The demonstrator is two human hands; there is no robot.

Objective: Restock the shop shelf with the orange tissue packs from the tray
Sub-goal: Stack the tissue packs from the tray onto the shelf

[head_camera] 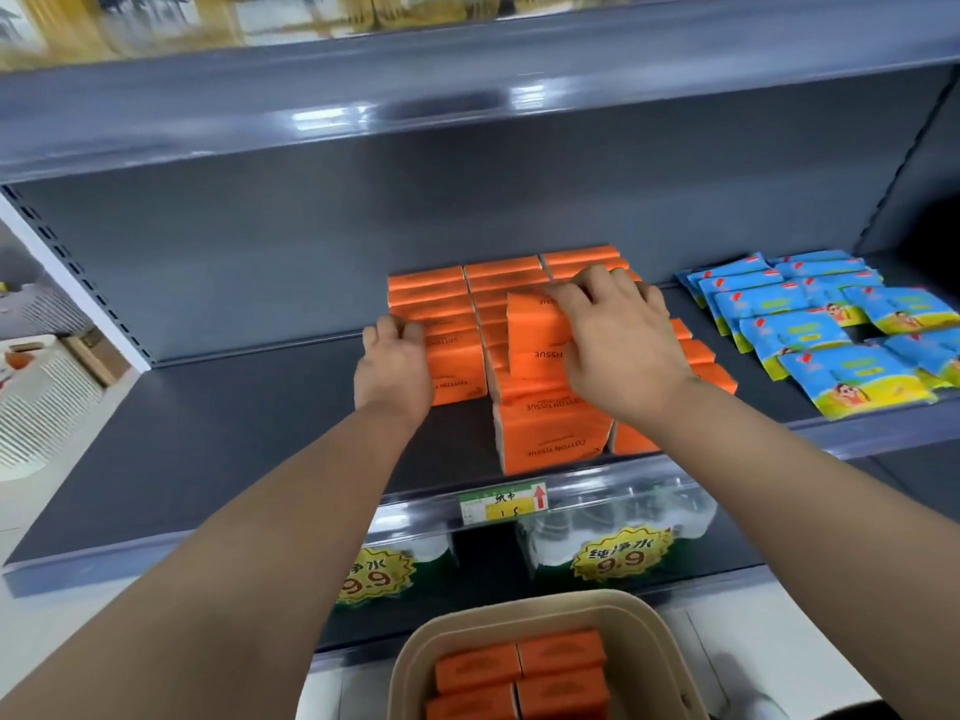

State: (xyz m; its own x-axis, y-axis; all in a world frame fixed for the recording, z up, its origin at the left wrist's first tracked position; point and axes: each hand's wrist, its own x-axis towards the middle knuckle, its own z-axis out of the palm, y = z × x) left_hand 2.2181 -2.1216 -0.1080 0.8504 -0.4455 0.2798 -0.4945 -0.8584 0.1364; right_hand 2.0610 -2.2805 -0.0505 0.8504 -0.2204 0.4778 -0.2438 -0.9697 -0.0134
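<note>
Several orange tissue packs point(550, 439) stand in rows on the grey shelf point(208, 439). My right hand point(621, 340) grips one orange pack point(535, 335) from above, over the middle row. My left hand point(395, 363) has curled fingers against the left side of the left row's front pack point(457, 368). Below, a beige tray point(415, 662) holds more orange packs point(519, 672), lying flat.
Blue and yellow sachets point(831, 324) lie spread on the right of the same shelf. A price tag point(503, 504) sits on the shelf's front rail. Bottled water packs point(618, 537) fill the shelf below. A white ribbed appliance point(41, 402) stands at the left.
</note>
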